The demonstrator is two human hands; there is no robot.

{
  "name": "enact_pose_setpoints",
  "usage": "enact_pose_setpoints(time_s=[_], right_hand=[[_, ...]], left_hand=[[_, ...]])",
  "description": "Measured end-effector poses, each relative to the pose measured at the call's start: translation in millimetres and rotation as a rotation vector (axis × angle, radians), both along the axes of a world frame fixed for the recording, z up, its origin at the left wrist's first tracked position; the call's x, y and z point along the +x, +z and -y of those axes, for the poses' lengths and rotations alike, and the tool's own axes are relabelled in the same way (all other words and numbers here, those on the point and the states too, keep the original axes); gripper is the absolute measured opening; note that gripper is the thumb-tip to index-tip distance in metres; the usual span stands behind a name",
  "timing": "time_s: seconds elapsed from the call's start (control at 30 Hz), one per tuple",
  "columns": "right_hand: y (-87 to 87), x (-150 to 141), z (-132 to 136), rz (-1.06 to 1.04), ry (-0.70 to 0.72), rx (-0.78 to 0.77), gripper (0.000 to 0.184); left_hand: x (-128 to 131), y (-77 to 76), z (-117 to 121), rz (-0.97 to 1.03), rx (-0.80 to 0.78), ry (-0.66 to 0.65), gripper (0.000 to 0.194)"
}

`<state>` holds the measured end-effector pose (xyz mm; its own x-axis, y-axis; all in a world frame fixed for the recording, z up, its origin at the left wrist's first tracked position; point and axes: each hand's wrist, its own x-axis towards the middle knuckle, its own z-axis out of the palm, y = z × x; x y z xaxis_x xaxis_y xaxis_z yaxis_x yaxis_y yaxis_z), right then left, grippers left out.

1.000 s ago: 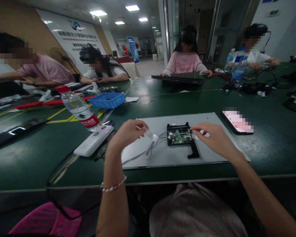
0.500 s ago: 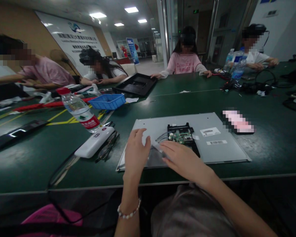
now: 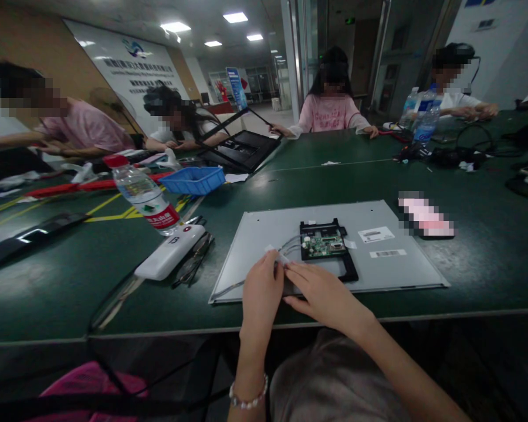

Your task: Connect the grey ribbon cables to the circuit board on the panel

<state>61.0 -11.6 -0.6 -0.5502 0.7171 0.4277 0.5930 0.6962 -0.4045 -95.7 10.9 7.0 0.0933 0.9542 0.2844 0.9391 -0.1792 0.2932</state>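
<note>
A grey flat display panel (image 3: 407, 266) lies back side up on the table in front of me. On it sits a black plastic frame (image 3: 351, 271) with a green circuit board (image 3: 328, 246). Thin grey cables (image 3: 290, 242) run from the board leftward, and one length comes out near the panel's front left corner. My left hand (image 3: 263, 287) and my right hand (image 3: 323, 293) meet over these cables, fingertips closed together on a whitish, see-through strip of tape (image 3: 270, 252). Fingers hide most of the strip.
Left of the panel are a white power bank (image 3: 169, 253), glasses (image 3: 193, 264), a red-capped water bottle (image 3: 152, 202) and a blue tray (image 3: 193, 180). A phone (image 3: 426, 215) lies to the right. Across the table, a person's hand (image 3: 281, 130) holds a black frame (image 3: 229, 126).
My left hand has moved right and closed its fingers against my right hand at the strip. Across the table, a thin black frame has been lifted off the black housing.
</note>
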Motion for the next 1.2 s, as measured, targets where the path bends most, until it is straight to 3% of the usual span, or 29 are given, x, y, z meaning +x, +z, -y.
enact_pose_setpoints(time_s=[0.3,0.63,1.07,1.2], right_hand=[[-0.5,2.1,2.3,-0.036,-0.016,-0.017,0.043],[4.8,2.9,4.3,-0.011,-0.026,-0.027,0.038],[5.8,0.5,4.0,-0.010,-0.050,-0.002,0.032],[8.9,0.7,5.2,-0.049,-0.068,0.028,0.027]], left_hand=[[7.1,8.1,-1.9,-0.146,-0.027,0.017,0.025],[-1.2,-1.6,-7.1,-0.013,0.051,-0.021,0.029],[2.9,-0.6,-6.8,0.025,0.080,0.012,0.019],[2.9,-2.7,-6.4,0.047,0.183,-0.017,0.022]])
